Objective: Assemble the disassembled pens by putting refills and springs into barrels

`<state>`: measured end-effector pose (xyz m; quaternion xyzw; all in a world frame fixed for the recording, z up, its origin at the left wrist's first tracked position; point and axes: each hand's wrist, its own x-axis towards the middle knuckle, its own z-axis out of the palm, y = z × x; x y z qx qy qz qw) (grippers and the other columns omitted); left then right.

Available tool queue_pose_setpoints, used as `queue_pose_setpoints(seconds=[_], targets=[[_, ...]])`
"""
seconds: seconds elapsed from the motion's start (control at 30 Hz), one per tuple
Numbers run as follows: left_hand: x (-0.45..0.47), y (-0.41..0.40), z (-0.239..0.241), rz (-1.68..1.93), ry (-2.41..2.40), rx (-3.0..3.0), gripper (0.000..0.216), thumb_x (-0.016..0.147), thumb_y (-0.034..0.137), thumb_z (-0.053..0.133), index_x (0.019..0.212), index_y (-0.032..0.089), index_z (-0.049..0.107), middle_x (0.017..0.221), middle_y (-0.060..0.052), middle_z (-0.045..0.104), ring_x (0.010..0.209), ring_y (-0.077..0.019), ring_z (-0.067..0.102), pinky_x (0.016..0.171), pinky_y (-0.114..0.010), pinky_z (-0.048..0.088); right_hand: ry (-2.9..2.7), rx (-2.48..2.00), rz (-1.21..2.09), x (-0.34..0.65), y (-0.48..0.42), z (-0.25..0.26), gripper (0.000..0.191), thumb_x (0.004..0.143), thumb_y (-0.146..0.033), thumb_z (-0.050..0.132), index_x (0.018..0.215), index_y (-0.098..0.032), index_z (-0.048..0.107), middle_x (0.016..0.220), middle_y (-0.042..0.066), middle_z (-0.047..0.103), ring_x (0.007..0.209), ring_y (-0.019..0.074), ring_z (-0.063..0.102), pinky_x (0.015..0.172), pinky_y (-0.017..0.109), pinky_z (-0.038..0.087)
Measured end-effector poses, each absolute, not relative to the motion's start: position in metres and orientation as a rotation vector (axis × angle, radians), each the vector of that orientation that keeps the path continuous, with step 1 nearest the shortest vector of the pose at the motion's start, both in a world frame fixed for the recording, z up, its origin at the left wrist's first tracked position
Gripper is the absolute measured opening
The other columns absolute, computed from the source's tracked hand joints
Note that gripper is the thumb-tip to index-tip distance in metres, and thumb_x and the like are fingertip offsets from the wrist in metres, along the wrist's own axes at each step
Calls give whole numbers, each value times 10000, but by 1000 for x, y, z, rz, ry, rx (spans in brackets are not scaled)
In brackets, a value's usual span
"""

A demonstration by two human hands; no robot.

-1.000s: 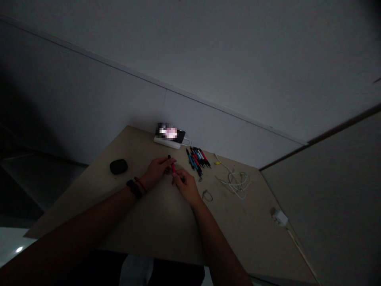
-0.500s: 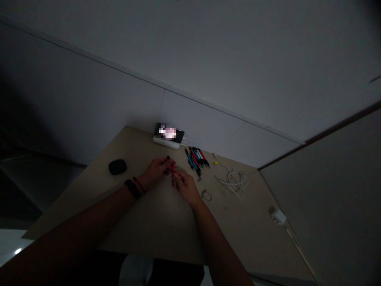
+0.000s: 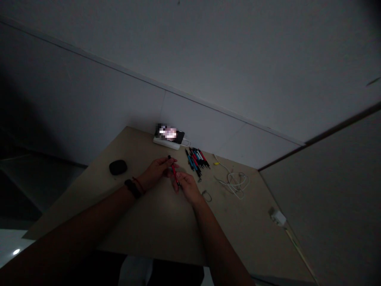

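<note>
Both my hands meet over the middle of a tan table (image 3: 154, 222) in a dim room. My left hand (image 3: 157, 170), with a dark watch and a red band on the wrist, pinches the far end of a red pen (image 3: 173, 171). My right hand (image 3: 186, 186) grips the pen's near end with curled fingers. The pen runs between the two hands, its black tip pointing away from me. Just right of my hands lies a bunch of several red, blue and black pens (image 3: 196, 157).
A phone with a lit screen (image 3: 169, 133) rests on a white power strip (image 3: 166, 143) by the wall. A black oval case (image 3: 118, 167) lies left. A white coiled cable (image 3: 235, 180), a small ring (image 3: 206, 195) and a white charger (image 3: 278, 217) lie right.
My right hand has slid a little toward me along the red pen, so more of the pen shows between the hands. The left hand has hardly moved.
</note>
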<state>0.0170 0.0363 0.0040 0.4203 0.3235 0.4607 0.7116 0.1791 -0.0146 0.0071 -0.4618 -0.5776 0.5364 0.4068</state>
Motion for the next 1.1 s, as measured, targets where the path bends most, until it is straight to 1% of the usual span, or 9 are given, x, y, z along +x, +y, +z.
queue_pose_setpoints(seconds=[0.07, 0.17, 0.33, 0.4, 0.57, 0.7, 0.83, 0.93, 1.1], targets=[[17, 38, 3, 1031, 736, 889, 474, 756, 533, 803, 1037, 158, 729, 904, -65, 721, 576, -83, 546, 570, -233, 450, -1413, -1192, 1308, 178, -13, 6, 530, 858, -715, 598, 817, -190, 663, 504, -40, 544, 448, 119, 447, 496, 266, 362], [16, 38, 3, 1063, 761, 871, 462, 726, 514, 830, 1015, 163, 745, 905, -55, 709, 628, -92, 559, 583, -226, 446, -1344, -1221, 1270, 178, -12, 4, 495, 831, -683, 653, 845, -188, 677, 511, -46, 544, 453, 119, 449, 485, 262, 361], [17, 36, 6, 1022, 783, 949, 371, 735, 484, 819, 844, 140, 734, 736, -14, 648, 609, -98, 531, 573, -230, 422, -1299, -1201, 1265, 178, -11, 2, 448, 815, -637, 691, 814, -190, 673, 521, -41, 545, 461, 120, 457, 476, 261, 365], [17, 35, 7, 993, 780, 1003, 338, 753, 463, 802, 816, 139, 731, 716, -11, 643, 599, -99, 520, 575, -237, 413, -1284, -1186, 1282, 178, -11, 2, 424, 818, -614, 700, 797, -192, 671, 530, -40, 545, 471, 118, 457, 483, 260, 370], [18, 36, 3, 993, 742, 1006, 328, 750, 455, 801, 861, 152, 747, 791, -24, 680, 619, -100, 542, 610, -243, 428, -1235, -1167, 1320, 180, -11, 2, 424, 800, -614, 720, 775, -196, 658, 556, -35, 548, 494, 116, 452, 494, 260, 370], [18, 39, -3, 997, 721, 998, 391, 758, 490, 795, 970, 163, 759, 834, -41, 702, 634, -107, 561, 619, -247, 442, -1193, -1192, 1319, 181, -9, 0, 453, 799, -651, 701, 765, -203, 644, 548, -32, 545, 493, 120, 437, 483, 263, 329], [19, 39, -5, 996, 717, 946, 423, 758, 484, 806, 1027, 161, 752, 886, -54, 718, 643, -104, 576, 623, -245, 459, -1165, -1189, 1345, 181, -9, 0, 439, 792, -627, 725, 760, -195, 652, 555, -30, 555, 496, 114, 435, 488, 259, 320], [20, 39, -2, 1001, 728, 887, 429, 755, 476, 815, 1029, 154, 744, 881, -54, 717, 625, -99, 579, 611, -243, 467, -1155, -1170, 1378, 181, -10, 0, 428, 788, -613, 738, 775, -190, 669, 572, -26, 569, 505, 114, 451, 492, 257, 339], [20, 36, 4, 1030, 761, 873, 416, 758, 499, 805, 953, 141, 720, 806, -38, 685, 603, -102, 570, 582, -241, 467, -1159, -1182, 1381, 181, -10, 0, 433, 790, -618, 732, 794, -188, 692, 587, -14, 597, 512, 120, 476, 504, 263, 377]])
